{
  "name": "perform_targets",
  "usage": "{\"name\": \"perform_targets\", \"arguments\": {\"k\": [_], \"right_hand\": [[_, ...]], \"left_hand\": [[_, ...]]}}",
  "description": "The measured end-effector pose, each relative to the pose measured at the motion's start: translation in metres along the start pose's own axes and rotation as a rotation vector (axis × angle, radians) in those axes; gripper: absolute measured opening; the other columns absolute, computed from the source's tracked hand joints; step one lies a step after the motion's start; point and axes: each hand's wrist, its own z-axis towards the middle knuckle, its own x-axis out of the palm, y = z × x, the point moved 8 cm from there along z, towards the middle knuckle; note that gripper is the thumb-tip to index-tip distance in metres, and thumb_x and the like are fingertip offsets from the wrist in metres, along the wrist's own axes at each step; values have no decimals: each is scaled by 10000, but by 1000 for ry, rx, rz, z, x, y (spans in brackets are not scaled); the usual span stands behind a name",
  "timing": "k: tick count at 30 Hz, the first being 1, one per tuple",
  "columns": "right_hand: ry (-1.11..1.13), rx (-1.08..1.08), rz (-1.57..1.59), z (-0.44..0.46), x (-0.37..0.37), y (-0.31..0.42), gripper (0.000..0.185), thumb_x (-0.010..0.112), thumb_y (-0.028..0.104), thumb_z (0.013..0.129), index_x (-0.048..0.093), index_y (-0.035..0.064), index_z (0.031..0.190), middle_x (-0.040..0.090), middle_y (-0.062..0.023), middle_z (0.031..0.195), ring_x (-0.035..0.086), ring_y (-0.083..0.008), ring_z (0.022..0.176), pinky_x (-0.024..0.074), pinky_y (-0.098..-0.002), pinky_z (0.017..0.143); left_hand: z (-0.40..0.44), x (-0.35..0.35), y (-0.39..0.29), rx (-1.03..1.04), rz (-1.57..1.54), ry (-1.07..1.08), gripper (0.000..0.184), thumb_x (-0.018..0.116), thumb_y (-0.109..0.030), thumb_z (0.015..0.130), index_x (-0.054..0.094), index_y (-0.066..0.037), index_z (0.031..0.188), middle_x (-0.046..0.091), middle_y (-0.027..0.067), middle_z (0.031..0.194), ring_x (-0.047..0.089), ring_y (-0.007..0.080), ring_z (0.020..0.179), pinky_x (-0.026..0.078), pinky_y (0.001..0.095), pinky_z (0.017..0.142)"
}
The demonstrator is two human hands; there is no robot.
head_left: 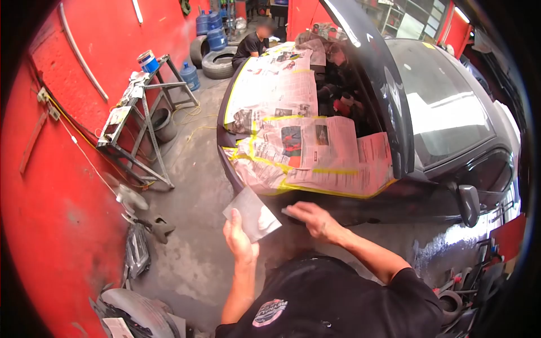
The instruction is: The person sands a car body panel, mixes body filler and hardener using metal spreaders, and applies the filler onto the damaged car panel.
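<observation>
My left hand (240, 236) holds a flat grey square plate (248, 211) from below, thumb over its edge. A white patch of some paste (265, 218) lies on the plate's right part. Just right of the plate, my right hand (310, 218) is closed round a small thin flat piece (288, 212), apart from the plate; part of that piece is hidden by the fingers. Ahead of both hands stands a dark car (360, 211), its front covered with newspaper sheets (332, 141) and yellow tape (321, 190), hood raised.
A person (253, 44) in black crouches at the car's far side by tyres (220, 63) and blue water jugs (216, 39). At the left stand a metal sawhorse (147, 112) with a can (147, 61) and a black bucket (164, 127). Car parts (138, 312) lie at the lower left.
</observation>
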Motion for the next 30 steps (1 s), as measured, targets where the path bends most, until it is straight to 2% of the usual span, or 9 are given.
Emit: {"name": "perform_targets", "arguments": {"k": [1,3,6,8,17,22,25,27,30], "right_hand": [[-111,30,-57,8,-22,12,662,569,-78,806,563,93,1445,599,-239,1342,550,-436,1272,463,-488,1089],[-169,-31,-173,28,-47,33,641,555,-131,779,618,87,1378,614,-192,1322,605,-403,1206,500,-443,1037],[-51,-178,-190,43,-40,63,593,633,-11,763,636,101,1345,613,-157,1286,580,-390,1199,477,-488,1028],[-5,-264,-258,43,-29,78,551,676,74,755,654,112,1304,605,-117,1217,566,-362,1179,464,-507,1020],[82,-227,-319,-9,-22,61,523,682,126,765,646,129,1287,596,-96,1209,560,-335,1190,460,-527,1020],[125,-162,-274,-34,-37,37,585,653,41,742,642,140,1319,610,-112,1282,564,-347,1236,461,-517,1036],[72,-130,-172,-49,-45,13,607,639,14,733,664,133,1328,633,-115,1280,615,-340,1182,517,-474,987],[-92,-108,69,-49,-69,10,602,560,-85,762,669,79,1331,635,-168,1327,628,-377,1189,539,-458,980],[-148,-326,126,-42,-96,46,633,579,-112,734,653,44,1343,623,-189,1342,613,-414,1215,524,-477,1017]], "left_hand": [[0,1,2,-12,29,9,443,513,-363,1103,639,42,1233,709,121,1125,699,224,997,554,357,921],[-2,0,12,-49,103,34,493,488,-403,1113,664,49,1197,712,114,1085,692,204,965,549,335,892],[-4,-3,52,-158,296,111,549,447,-445,1118,661,51,1219,716,135,1123,690,205,990,553,363,887],[-5,10,56,-39,275,66,543,416,-407,1134,682,66,1152,716,116,1049,668,181,933,532,340,819],[-7,16,89,-31,173,-33,512,428,-372,1135,679,67,1056,687,70,936,612,145,812,493,324,733],[-11,32,68,94,245,-110,519,449,-398,1128,680,58,1036,672,56,908,603,138,784,498,317,717],[-7,36,49,146,191,-149,514,463,-408,1123,685,50,1049,677,56,917,613,144,788,510,321,730],[-6,30,56,131,172,-117,504,480,-420,1114,688,38,1080,695,64,948,644,157,812,529,331,757],[-22,24,120,-300,16,-113,467,513,-414,1097,674,21,1160,719,86,1041,700,203,892,564,368,832]]}}
